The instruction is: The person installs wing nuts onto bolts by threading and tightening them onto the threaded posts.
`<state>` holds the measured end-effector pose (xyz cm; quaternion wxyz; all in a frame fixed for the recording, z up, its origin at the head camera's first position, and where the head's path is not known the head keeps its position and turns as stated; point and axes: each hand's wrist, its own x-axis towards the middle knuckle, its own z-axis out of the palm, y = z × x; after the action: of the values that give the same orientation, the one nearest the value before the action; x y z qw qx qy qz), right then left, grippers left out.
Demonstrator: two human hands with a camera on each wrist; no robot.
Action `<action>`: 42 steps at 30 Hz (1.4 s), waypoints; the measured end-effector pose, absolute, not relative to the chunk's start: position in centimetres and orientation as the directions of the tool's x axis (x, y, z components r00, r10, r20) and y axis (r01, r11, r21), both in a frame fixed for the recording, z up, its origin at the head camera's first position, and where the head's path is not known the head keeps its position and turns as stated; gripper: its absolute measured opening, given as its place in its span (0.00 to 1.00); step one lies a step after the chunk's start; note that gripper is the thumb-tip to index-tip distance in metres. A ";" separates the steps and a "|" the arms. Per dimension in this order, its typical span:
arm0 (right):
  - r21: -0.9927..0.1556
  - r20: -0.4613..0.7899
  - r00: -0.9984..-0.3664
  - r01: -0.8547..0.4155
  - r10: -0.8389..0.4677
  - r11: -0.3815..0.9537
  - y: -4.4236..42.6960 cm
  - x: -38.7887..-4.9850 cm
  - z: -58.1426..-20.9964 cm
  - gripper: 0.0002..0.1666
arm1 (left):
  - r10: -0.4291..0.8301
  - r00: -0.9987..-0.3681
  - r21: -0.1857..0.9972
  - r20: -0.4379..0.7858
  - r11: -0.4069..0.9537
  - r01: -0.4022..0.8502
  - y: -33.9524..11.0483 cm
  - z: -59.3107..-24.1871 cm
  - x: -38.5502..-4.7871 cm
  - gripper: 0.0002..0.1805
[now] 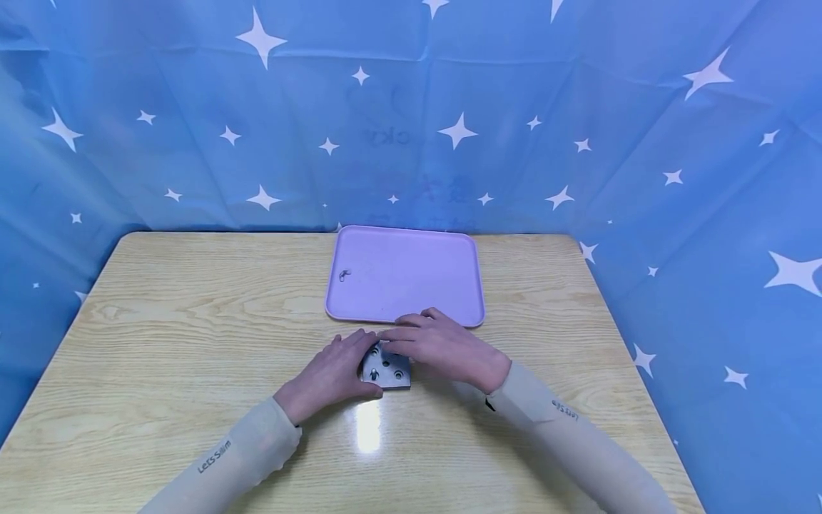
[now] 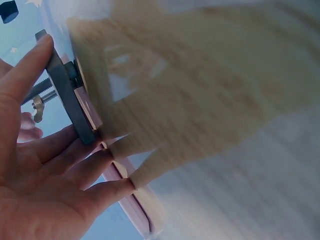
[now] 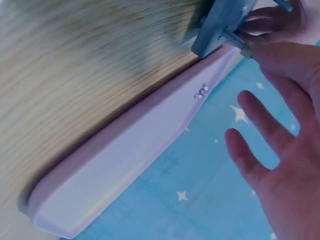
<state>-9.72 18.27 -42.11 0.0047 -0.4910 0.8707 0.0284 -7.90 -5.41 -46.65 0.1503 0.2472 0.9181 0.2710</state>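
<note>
A thick square metal plate (image 1: 387,378) with round holes stands slightly raised off the table. My left hand (image 1: 334,373) holds its left side, thumb on the near edge and fingers at the far edge. Threaded bolts (image 2: 39,90) stick up from the plate, and a wing nut (image 2: 38,106) sits on one of them. Reaching over the plate's far right corner, my right hand (image 1: 446,350) pinches a small metal nut (image 3: 246,51) at a bolt's tip. That nut is mostly covered by the fingers, while the other right fingers are spread out.
Just beyond the plate lies a shallow purple tray (image 1: 417,275) with small wing-nut-like metal hardware (image 1: 344,275) at its left. The wooden table (image 1: 193,307) ends at a blue star-patterned curtain (image 1: 411,171) behind and at the sides.
</note>
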 end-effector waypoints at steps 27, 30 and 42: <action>-0.107 0.146 -0.734 -0.678 -0.663 0.727 16.2 -8.6 -44.0 0.15 | 0.547 -0.828 0.567 -0.123 0.724 0.394 -5.5 -46.8 -7.9 0.48; -0.034 0.049 -0.639 -0.769 -0.767 0.638 17.1 -9.0 -42.9 0.21 | 0.544 -0.828 0.567 -0.135 0.728 0.386 -5.5 -46.8 -7.9 0.49; 0.266 0.003 -0.384 -0.890 -0.923 0.371 18.1 -10.2 -42.0 0.14 | 0.540 -0.830 0.566 -0.138 0.731 0.381 -5.4 -46.7 -8.0 0.47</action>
<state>-10.22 18.11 -41.96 -0.0756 -0.5497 0.8246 0.1108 -7.95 -5.43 -46.73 0.1482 0.2509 0.9184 0.2678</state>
